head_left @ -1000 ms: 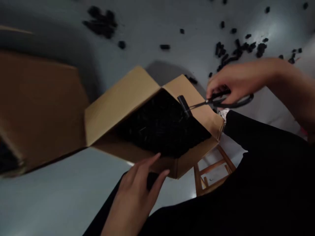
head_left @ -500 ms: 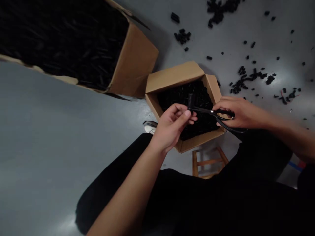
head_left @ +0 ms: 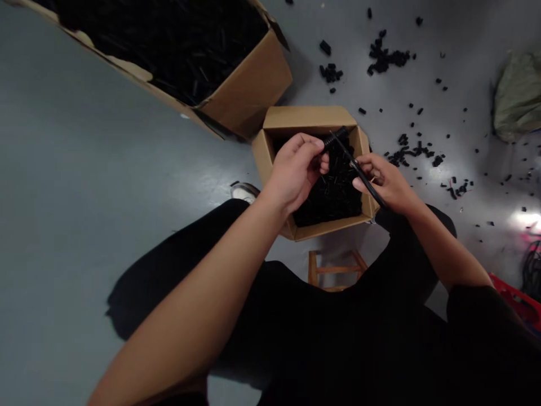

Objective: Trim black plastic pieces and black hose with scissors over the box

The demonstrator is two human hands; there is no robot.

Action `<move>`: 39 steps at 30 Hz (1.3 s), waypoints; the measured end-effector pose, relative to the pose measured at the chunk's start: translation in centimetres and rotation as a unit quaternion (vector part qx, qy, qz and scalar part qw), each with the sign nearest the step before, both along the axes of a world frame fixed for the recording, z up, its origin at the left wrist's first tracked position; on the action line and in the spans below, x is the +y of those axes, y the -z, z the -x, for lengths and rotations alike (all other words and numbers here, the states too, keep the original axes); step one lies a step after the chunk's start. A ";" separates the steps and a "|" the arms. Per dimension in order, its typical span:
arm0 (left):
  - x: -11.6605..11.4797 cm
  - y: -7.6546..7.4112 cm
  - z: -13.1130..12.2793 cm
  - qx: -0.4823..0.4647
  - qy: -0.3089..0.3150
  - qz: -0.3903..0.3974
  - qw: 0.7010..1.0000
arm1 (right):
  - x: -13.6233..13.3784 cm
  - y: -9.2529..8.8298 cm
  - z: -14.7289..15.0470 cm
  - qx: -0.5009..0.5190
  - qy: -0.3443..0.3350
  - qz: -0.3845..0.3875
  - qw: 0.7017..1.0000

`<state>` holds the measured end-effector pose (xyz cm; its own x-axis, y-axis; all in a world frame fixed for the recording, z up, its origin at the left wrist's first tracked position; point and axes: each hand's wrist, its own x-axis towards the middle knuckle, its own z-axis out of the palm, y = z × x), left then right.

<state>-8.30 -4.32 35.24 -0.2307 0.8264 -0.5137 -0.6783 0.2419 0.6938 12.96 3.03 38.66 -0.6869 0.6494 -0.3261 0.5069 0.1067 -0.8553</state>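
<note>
My left hand (head_left: 298,169) is closed on a short black ribbed plastic piece (head_left: 336,137), held over a small open cardboard box (head_left: 310,117) filled with similar black pieces. My right hand (head_left: 380,179) grips black scissors (head_left: 355,166) whose blades point up and left, their tips touching the ribbed piece. Both hands hover just above the box, between my knees in black trousers.
A large open cardboard box (head_left: 249,84) full of black parts lies at upper left. Several black scraps (head_left: 412,149) litter the grey floor to the right. A wooden stool (head_left: 333,273) shows below the small box. A grey-green sack (head_left: 518,93) sits at far right, a red crate (head_left: 515,301) at lower right.
My left hand rose from my lap to grasp the black piece held at the scissor tips. The view swung so both boxes sit higher in the frame.
</note>
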 end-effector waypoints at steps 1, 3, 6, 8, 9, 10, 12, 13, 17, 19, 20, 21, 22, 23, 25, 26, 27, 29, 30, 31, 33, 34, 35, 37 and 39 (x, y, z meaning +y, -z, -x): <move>0.0 0.1 0.0 -0.004 -0.004 0.002 1.000 | 0.0 0.0 0.0 -0.001 0.000 0.001 1.000; 0.2 0.3 -0.1 -0.013 -0.010 0.006 1.000 | -0.1 0.3 0.0 0.004 0.003 0.005 1.000; 0.6 0.6 -0.2 -0.016 -0.015 0.008 1.000 | -0.2 1.4 0.1 0.013 0.013 0.016 1.000; 0.8 0.9 -0.3 -0.012 -0.016 0.009 1.000 | -0.3 2.2 0.3 0.020 0.025 0.027 0.999; 0.8 1.0 -0.3 -0.010 -0.019 0.010 1.000 | -0.3 2.5 0.5 0.024 0.030 0.032 0.999; 0.8 1.2 -0.2 -0.008 -0.022 0.012 1.000 | -0.3 2.8 0.6 0.026 0.031 0.037 0.998; 0.6 1.4 0.0 -0.004 -0.031 0.015 0.999 | -0.2 3.0 0.9 0.026 0.026 0.047 0.998; 0.5 1.5 0.1 -0.001 -0.034 0.017 0.999 | -0.2 3.0 1.1 0.024 0.021 0.050 0.998; 0.3 1.5 0.7 0.011 -0.040 0.024 0.999 | 0.4 2.6 1.3 0.014 -0.004 0.045 0.999; 0.4 1.3 0.7 0.007 -0.046 0.034 0.998 | 0.7 2.6 1.2 0.013 -0.014 0.043 0.999; 0.4 1.2 0.7 0.003 -0.048 0.041 0.998 | 0.7 2.6 1.2 0.012 -0.015 0.042 0.999; 0.5 1.2 0.7 -0.001 -0.048 0.045 0.998 | 0.8 2.7 1.1 0.011 -0.016 0.040 0.999; 0.5 1.2 0.6 -0.004 -0.047 0.049 0.998 | 0.8 2.7 1.0 0.010 -0.018 0.039 0.999; 0.5 1.2 0.4 -0.005 -0.043 0.050 0.998 | 0.8 2.7 0.9 0.009 -0.019 0.037 0.999; 0.5 1.3 0.2 -0.003 -0.033 0.049 0.998 | 0.8 2.7 0.6 0.008 -0.027 0.038 0.999; 0.4 1.4 0.1 -0.001 -0.026 0.048 0.999 | 0.8 2.7 0.5 0.007 -0.029 0.040 0.999; 0.4 1.4 0.0 -0.001 -0.019 0.048 0.999 | 0.8 2.7 0.4 0.005 -0.030 0.042 0.999; 0.4 1.6 -0.1 -0.003 -0.007 0.048 0.999 | 0.9 2.8 0.3 -0.003 -0.025 0.043 0.999; 0.4 1.6 -0.1 -0.001 -0.003 0.046 0.999 | 0.9 2.9 0.2 -0.008 -0.021 0.040 0.999; 0.4 1.8 -0.1 0.006 -0.001 0.042 0.999 | 0.8 3.0 0.2 -0.012 -0.017 0.035 0.999; 0.5 2.1 0.0 0.040 -0.001 0.027 0.999 | 0.8 3.2 0.1 -0.013 -0.009 0.029 0.999; 0.5 2.3 0.1 0.063 0.000 0.016 0.998 | 0.8 3.4 0.1 -0.012 -0.006 0.029 0.999; 0.5 2.6 0.2 0.088 -0.001 0.007 0.996 | 0.8 3.5 0.1 -0.010 -0.003 0.029 1.000; 0.7 3.3 0.3 0.131 -0.005 -0.007 0.991 | 0.8 3.8 0.0 -0.005 -0.002 0.031 1.000; 0.7 3.8 0.3 0.164 -0.005 -0.021 0.986 | 0.7 4.1 0.1 0.007 -0.002 0.038 0.999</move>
<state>-8.62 -3.59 31.39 -0.3876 0.8417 -0.3760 -0.4175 0.2034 0.8856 12.90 3.76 34.58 -0.6943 0.6207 -0.3643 0.4942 0.0431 -0.8683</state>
